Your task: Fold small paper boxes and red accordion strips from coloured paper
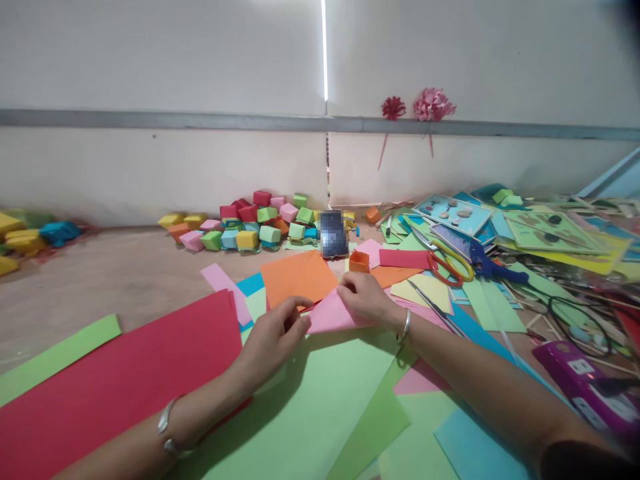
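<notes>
A folded sheet of pink paper [333,315] lies between my two hands, over the light green sheets [320,400]. My right hand [367,298] has its fingers closed on the paper's upper right part. At the left corner, my left hand [275,337] is curled with thumb and forefinger pinched at the paper's edge; the exact contact is partly hidden. Just behind lies an orange sheet [297,277]. A small orange paper box [359,261] stands right beyond my right hand.
Red sheets [125,373] spread at the left. Folded paper cubes [247,240] pile up near the wall, by a pixelated dark phone-like object [333,235]. At the right lie scissors [453,263], a blue glue gun [493,267], a purple power strip [583,380] and picture cards [455,213].
</notes>
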`<state>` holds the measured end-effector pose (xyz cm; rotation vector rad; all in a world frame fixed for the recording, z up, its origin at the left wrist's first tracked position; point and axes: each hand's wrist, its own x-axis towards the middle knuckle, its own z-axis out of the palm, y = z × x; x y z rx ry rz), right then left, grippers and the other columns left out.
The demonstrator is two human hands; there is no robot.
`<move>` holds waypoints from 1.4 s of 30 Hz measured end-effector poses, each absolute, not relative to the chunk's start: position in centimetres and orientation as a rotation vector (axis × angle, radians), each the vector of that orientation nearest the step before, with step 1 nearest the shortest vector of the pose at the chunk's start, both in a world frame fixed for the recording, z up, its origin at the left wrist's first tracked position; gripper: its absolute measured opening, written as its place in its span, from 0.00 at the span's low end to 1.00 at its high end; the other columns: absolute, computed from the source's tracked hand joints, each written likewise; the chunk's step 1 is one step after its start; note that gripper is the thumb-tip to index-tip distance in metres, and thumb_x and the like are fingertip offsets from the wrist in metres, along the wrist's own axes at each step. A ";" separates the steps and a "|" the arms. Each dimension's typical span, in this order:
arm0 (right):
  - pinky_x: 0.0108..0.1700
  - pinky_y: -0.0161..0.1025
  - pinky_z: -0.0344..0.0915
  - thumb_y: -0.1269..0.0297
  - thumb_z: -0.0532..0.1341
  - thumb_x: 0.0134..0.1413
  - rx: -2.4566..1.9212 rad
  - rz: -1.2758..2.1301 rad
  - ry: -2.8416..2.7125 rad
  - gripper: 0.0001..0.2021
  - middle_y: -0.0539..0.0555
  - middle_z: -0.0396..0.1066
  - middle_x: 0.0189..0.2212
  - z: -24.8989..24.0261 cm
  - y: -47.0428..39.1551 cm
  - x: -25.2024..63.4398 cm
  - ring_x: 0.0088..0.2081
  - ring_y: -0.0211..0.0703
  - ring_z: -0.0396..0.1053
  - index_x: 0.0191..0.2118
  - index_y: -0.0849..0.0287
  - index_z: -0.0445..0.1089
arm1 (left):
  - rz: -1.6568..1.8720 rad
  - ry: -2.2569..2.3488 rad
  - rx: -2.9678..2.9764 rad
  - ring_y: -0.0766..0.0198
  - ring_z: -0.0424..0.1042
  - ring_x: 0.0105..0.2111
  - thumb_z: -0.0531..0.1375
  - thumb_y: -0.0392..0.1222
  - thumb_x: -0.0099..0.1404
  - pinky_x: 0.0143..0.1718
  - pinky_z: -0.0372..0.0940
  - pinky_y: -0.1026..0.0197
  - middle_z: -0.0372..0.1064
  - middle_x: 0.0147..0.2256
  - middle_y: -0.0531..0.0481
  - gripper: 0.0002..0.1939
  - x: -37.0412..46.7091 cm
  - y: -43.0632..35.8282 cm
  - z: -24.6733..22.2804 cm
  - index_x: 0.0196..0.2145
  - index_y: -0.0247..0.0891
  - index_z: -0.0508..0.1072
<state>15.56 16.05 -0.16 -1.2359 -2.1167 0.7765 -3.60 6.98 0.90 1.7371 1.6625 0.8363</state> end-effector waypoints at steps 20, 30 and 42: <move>0.27 0.33 0.47 0.73 0.62 0.47 -1.000 0.756 -2.547 0.08 0.46 0.67 0.22 -0.7 16.6 16.5 0.25 0.33 0.58 0.21 0.61 0.65 | 0.356 1.344 2.678 0.56 0.65 0.34 0.48 0.32 0.66 0.31 0.58 0.58 0.69 0.36 0.42 0.18 -3.3 6.6 -1.0 0.49 0.37 0.73; 0.27 0.35 0.45 0.72 0.60 0.49 -0.944 0.677 -2.641 0.06 0.49 0.68 0.26 -0.7 16.8 16.6 0.27 0.36 0.59 0.23 0.60 0.64 | 0.050 1.164 2.929 0.57 0.63 0.28 0.47 0.33 0.69 0.27 0.58 0.57 0.67 0.30 0.45 0.19 -2.8 7.1 -1.1 0.53 0.34 0.70; 0.27 0.36 0.46 0.72 0.59 0.50 -0.897 0.727 -2.651 0.07 0.48 0.67 0.25 -0.6 16.9 16.8 0.27 0.35 0.59 0.23 0.59 0.62 | 0.215 0.906 2.996 0.62 0.64 0.28 0.43 0.35 0.74 0.27 0.61 0.59 0.69 0.31 0.47 0.18 -2.7 5.7 -1.2 0.45 0.34 0.72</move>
